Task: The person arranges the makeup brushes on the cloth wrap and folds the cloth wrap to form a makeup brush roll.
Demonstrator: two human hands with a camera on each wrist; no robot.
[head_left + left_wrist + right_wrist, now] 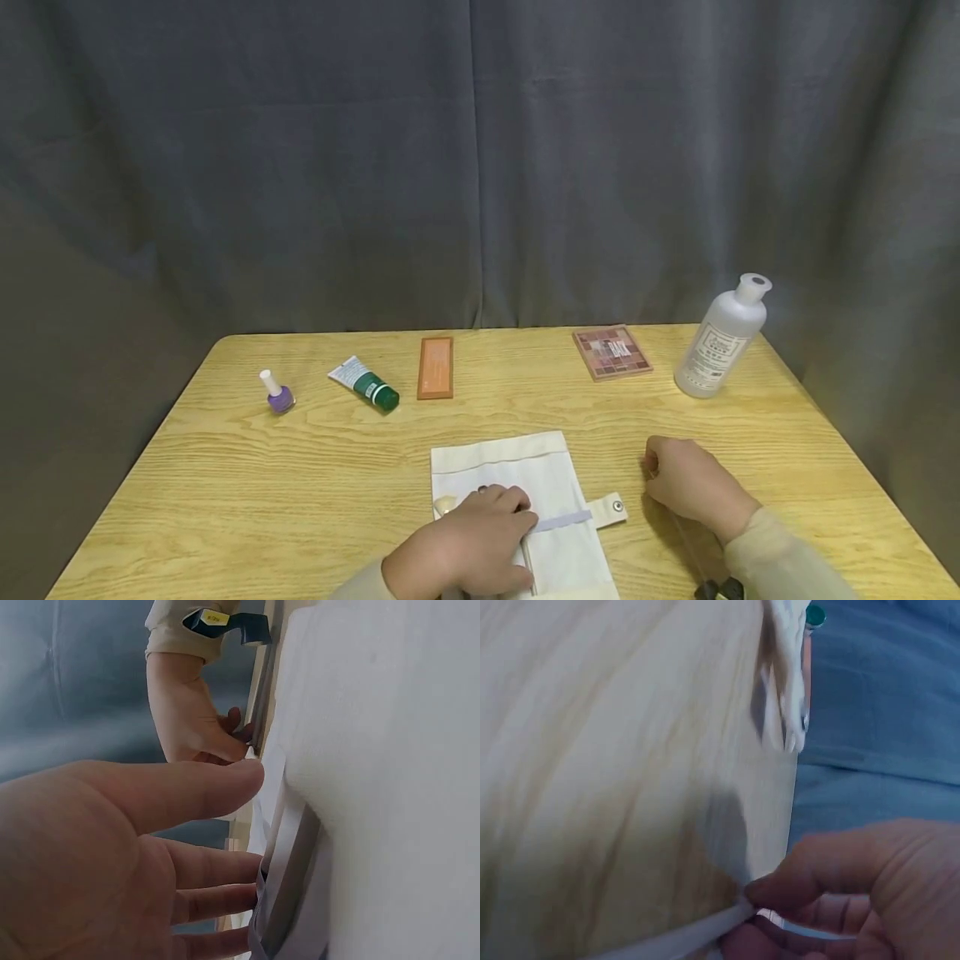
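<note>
My left hand [480, 542] lies over a white cloth roll [555, 475]. In the left wrist view its thumb is straight and its fingers [217, 866] touch the cloth's raised edge. A thin rod [528, 562] lies on the cloth beside that hand, and a cream-coloured tip [444, 504] shows at its other side; the hand hides what lies beneath. To the right of the cloth, my right hand [693, 483] pinches the end of a long thin pale strip [682, 937] between thumb and fingers, low over the table. The strip's kind is unclear.
A snap tab [609, 509] sticks out right of the cloth. Farther back are purple nail polish [281, 398], a green-and-white tube [366, 383], an orange flat case [436, 368], a checkered palette [612, 352] and a clear bottle [716, 346]. A grey curtain [337, 167] hangs behind the table.
</note>
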